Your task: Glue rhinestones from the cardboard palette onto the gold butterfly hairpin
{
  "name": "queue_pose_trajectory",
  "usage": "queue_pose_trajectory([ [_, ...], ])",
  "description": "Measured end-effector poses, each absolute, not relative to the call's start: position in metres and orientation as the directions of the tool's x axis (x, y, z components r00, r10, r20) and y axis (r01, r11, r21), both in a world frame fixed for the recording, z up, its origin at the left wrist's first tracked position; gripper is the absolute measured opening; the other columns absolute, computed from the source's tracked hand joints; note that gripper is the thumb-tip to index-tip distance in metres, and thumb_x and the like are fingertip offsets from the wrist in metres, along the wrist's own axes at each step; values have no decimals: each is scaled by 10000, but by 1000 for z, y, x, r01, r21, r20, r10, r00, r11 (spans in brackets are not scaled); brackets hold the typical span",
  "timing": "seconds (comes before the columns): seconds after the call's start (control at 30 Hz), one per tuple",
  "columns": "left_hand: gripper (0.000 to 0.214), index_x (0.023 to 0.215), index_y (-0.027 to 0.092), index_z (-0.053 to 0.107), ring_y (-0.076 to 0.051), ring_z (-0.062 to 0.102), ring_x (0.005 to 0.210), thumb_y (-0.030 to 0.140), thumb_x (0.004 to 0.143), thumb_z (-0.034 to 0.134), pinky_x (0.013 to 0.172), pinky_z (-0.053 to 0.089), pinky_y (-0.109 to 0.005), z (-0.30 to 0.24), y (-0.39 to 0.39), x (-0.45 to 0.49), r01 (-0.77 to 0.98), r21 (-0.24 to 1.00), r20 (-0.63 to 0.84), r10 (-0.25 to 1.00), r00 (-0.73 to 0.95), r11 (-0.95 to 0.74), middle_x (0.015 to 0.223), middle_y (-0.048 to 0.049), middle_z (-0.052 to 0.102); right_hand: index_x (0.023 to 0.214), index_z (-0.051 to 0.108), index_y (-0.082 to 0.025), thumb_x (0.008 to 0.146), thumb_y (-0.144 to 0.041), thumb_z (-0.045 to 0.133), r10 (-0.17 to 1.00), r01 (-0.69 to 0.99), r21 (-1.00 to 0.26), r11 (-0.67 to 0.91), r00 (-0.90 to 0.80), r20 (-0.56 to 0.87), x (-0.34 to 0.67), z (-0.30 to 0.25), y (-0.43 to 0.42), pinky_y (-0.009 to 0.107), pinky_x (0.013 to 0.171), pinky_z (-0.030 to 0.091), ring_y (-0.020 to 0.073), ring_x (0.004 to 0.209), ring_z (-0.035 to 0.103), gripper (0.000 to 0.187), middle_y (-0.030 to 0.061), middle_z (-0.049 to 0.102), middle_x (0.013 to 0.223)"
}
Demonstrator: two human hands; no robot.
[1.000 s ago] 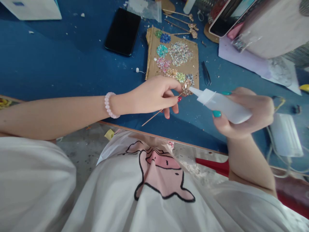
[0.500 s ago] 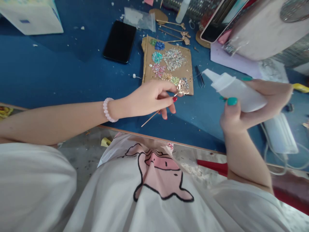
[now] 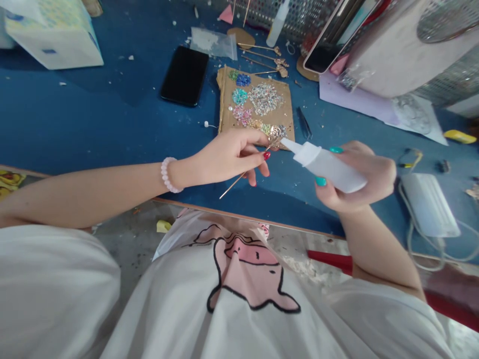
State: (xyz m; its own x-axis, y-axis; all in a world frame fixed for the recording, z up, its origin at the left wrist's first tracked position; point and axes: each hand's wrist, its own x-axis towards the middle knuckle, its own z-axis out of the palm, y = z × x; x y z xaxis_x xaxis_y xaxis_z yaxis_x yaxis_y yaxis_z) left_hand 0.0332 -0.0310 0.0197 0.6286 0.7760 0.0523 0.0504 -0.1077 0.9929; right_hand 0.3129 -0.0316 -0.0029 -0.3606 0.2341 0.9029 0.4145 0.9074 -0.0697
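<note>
Between the thumb and fingers of my left hand (image 3: pixel 232 155) is a gold hairpin (image 3: pixel 232 185), its thin stick slanting down toward the table edge. The pin's openwork head lies over the near edge of a cardboard piece (image 3: pixel 221 107). Small heaps of coloured beads or stones cover that cardboard, among them a large silvery pile (image 3: pixel 265 98) and a turquoise one (image 3: pixel 240 96). My right hand (image 3: pixel 364 177) is closed around a white squeeze bottle (image 3: pixel 335 169). The bottle's narrow nozzle points left, right beside the hairpin's head; whether they touch I cannot tell.
Black tweezers (image 3: pixel 304 123) lie right of the cardboard. A black phone (image 3: pixel 184 76) is to its left, and several gold hairpins (image 3: pixel 262 57) lie behind it. A tissue box (image 3: pixel 56 37) stands far left. On the right are a face mask (image 3: pixel 430 204) and a propped phone (image 3: pixel 339 37).
My right hand has brought the squeeze bottle leftward, so its nozzle is now at the hairpin's head. My left hand keeps its hold, almost unmoved. The view has shifted slightly.
</note>
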Motion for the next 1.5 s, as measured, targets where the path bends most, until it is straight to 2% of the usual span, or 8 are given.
queue_pose_trajectory([
  [0.2,106,1020,147,582,-77,700,531,81,947,542,501,488,-173,19,-31,32,53,992,54,772,633,-112,789,-4,768,1287,699,-289,807,-403,755,271,444,-84,892,-376,886,305,6,-36,335,490,513,193,650,659,497,32,702,807],
  [0.5,153,1051,144,585,-83,709,539,72,935,518,504,495,-170,21,-31,32,87,990,33,770,637,-115,799,-7,780,1138,736,-347,829,-432,704,395,529,-153,835,-381,836,303,9,-44,386,502,525,217,642,666,321,27,694,766],
  [0.7,183,1061,135,613,-81,705,532,52,934,512,502,490,-170,22,-32,33,92,988,38,769,638,-125,788,-6,778,1099,735,-295,808,-386,715,343,500,-91,861,-439,831,300,12,-41,357,498,476,184,580,604,305,20,642,721],
  [0.87,158,1000,139,600,-77,702,518,28,928,513,492,488,-162,21,-31,33,84,987,52,774,631,-134,760,4,770,1076,718,-311,810,-396,691,330,552,-17,834,-473,817,300,14,-40,346,489,453,164,516,550,280,1,597,666],
  [1.2,158,978,145,575,-77,703,511,10,924,514,483,483,-155,22,-31,33,78,991,40,784,620,-112,741,11,762,1300,658,-311,850,-451,674,217,601,94,794,-424,879,305,11,-35,353,524,475,187,566,588,471,10,615,722],
  [1.27,149,981,145,574,-78,706,519,18,927,519,486,488,-156,21,-31,33,76,991,39,782,621,-110,749,8,763,1296,657,-325,834,-446,705,223,593,66,802,-401,888,306,9,-35,363,554,493,196,608,611,480,15,643,774],
  [1.4,100,974,140,599,-69,694,519,61,949,542,502,518,-160,21,-29,33,71,993,33,782,622,-99,768,0,766,1232,667,-369,846,-442,725,400,598,-161,785,-291,869,304,10,-39,431,706,568,246,777,687,397,41,697,947],
  [1.5,118,1043,127,640,-66,702,546,95,978,547,518,536,-155,22,-28,32,72,993,31,786,617,-96,800,-12,774,1174,696,-368,859,-477,696,469,652,-232,722,-214,857,302,14,-40,469,766,602,284,875,708,334,58,708,993],
])
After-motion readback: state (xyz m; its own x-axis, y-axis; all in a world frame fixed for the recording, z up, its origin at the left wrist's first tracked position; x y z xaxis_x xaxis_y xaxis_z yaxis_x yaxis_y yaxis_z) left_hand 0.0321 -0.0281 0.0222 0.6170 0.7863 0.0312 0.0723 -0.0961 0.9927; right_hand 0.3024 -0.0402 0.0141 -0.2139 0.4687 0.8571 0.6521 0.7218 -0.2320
